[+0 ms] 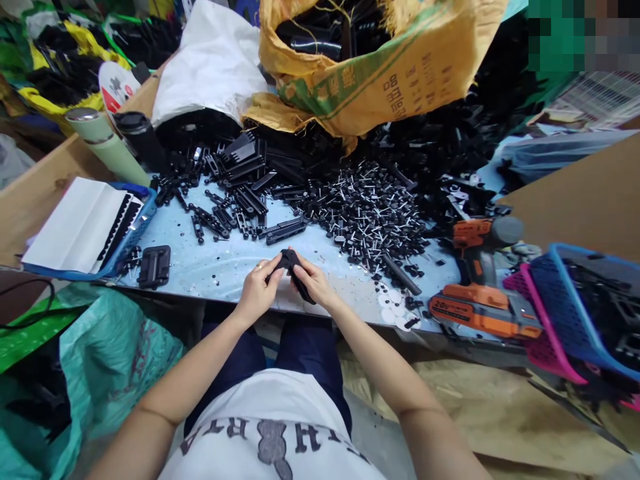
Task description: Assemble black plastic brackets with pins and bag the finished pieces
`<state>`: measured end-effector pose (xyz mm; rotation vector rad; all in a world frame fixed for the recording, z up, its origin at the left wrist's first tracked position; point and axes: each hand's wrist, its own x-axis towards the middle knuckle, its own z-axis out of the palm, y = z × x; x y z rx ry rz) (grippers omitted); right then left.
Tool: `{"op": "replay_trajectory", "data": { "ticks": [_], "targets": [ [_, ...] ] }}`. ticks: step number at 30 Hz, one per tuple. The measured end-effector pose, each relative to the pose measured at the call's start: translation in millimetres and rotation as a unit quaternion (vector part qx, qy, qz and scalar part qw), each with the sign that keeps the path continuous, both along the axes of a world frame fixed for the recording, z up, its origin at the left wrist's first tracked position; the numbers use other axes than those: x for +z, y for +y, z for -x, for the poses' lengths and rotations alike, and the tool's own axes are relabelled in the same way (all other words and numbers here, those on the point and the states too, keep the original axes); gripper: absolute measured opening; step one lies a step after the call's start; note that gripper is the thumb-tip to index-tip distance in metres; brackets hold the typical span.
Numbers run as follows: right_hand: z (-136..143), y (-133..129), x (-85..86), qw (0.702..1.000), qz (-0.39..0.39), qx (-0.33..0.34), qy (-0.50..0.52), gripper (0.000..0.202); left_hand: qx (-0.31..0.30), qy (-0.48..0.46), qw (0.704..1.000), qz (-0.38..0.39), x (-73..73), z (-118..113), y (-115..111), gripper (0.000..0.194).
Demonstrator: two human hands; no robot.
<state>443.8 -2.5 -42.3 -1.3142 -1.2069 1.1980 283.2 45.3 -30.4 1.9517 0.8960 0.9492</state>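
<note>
Between both hands, over the front edge of the worktable [230, 263], is a black plastic part [289, 259] with a long arm slanting down to the right. My left hand [261, 283] pinches its left side, fingers curled around it. My right hand [314, 279] grips the right side, with the thumb pressed on top; the palm side is hidden. Just beyond the hands lies a black slotted bar [286, 230]. Farther right spreads a heap of small black pieces with silver screws [370, 213]. Several black links and flat arms [240, 200] are piled to the left.
An orange cordless drill [485, 280] lies at right beside blue and pink baskets [555, 313]. White discs [395, 307] are near the edge. At left are a blue tray [145, 213], a green flask [107, 147] and a black cup [143, 143]. A yellow sack [400, 80] stands behind.
</note>
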Motion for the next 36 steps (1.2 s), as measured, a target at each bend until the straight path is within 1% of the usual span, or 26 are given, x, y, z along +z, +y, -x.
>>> {"op": "replay_trajectory", "data": {
  "ticks": [3, 6, 9, 13, 14, 15, 17, 18, 19, 20, 22, 23, 24, 25, 27, 29, 31, 33, 35, 36],
  "targets": [
    [-13, -8, 3.4, 0.995, -0.054, 0.022, -0.084, 0.055, -0.018, 0.045, 0.999, -0.021, 8.7, 2, -3, 0.036],
    [-21, -15, 6.3, 0.98, -0.094, 0.022, -0.172, 0.052, -0.024, 0.069, 0.997, -0.019, 12.0, 2, -5, 0.035],
    [-19, -19, 9.8, 0.965, -0.126, 0.011, -0.232, 0.052, -0.019, 0.051, 0.998, -0.012, 10.5, -2, -10, 0.034],
    [-17, -20, 15.8, 0.95, -0.158, -0.014, -0.267, 0.052, 0.031, 0.007, 0.999, -0.014, 5.5, -6, -14, 0.035],
    [-18, -21, 17.4, 0.946, -0.166, -0.01, -0.278, 0.052, 0.029, 0.004, 0.999, -0.018, 4.7, -5, -13, 0.035],
    [-20, -21, 18.9, 0.941, -0.173, 0.004, -0.291, 0.052, 0.013, 0.004, 1.0, -0.023, 4.2, -4, -11, 0.035],
    [-22, -22, 20.9, 0.929, -0.186, 0.048, -0.315, 0.052, -0.038, 0.006, 0.999, -0.037, 4.6, -4, -8, 0.034],
    [-21, -23, 21.3, 0.926, -0.19, 0.058, -0.32, 0.052, -0.053, 0.001, 0.998, -0.044, 5.4, -5, -7, 0.034],
    [-18, -24, 21.3, 0.928, -0.192, 0.049, -0.316, 0.053, -0.049, -0.009, 0.997, -0.051, 6.4, -7, -8, 0.034],
    [-13, -24, 20.9, 0.933, -0.191, 0.021, -0.306, 0.053, -0.024, -0.027, 0.998, -0.056, 7.6, -9, -9, 0.034],
    [0, -26, 19.4, 0.942, -0.183, -0.053, -0.276, 0.054, 0.047, -0.068, 0.994, -0.067, 10.3, -16, -14, 0.035],
    [6, -26, 18.6, 0.944, -0.18, -0.081, -0.264, 0.055, 0.072, -0.082, 0.991, -0.074, 11.9, -18, -15, 0.035],
    [10, -26, 17.6, 0.944, -0.182, -0.095, -0.258, 0.056, 0.078, -0.087, 0.99, -0.082, 13.5, -19, -16, 0.035],
    [14, -26, 16.6, 0.943, -0.189, -0.095, -0.258, 0.056, 0.065, -0.084, 0.99, -0.091, 15.2, -19, -15, 0.034],
    [17, -27, 13.8, 0.938, -0.204, -0.09, -0.264, 0.057, 0.016, -0.071, 0.992, -0.102, 18.0, -15, -9, 0.032],
    [18, -28, 9.3, 0.939, -0.202, -0.089, -0.265, 0.057, -0.02, -0.06, 0.993, -0.101, 18.4, -10, 0, 0.031],
    [19, -28, 3.1, 0.945, -0.179, -0.091, -0.258, 0.057, -0.03, -0.05, 0.995, -0.084, 13.7, -8, 5, 0.031],
    [17, -26, -3.2, 0.951, -0.149, -0.08, -0.261, 0.056, -0.014, -0.039, 0.998, -0.037, 2.7, -8, 5, 0.031],
    [8, -18, -6.5, 0.946, -0.114, -0.035, -0.302, 0.053, 0.022, -0.025, 0.998, 0.058, -12.6, -11, 0, 0.035],
    [-1, -12, -6.2, 0.937, -0.094, -0.008, -0.337, 0.051, 0.045, -0.016, 0.993, 0.111, -20.4, -11, -3, 0.038]
  ]
}}
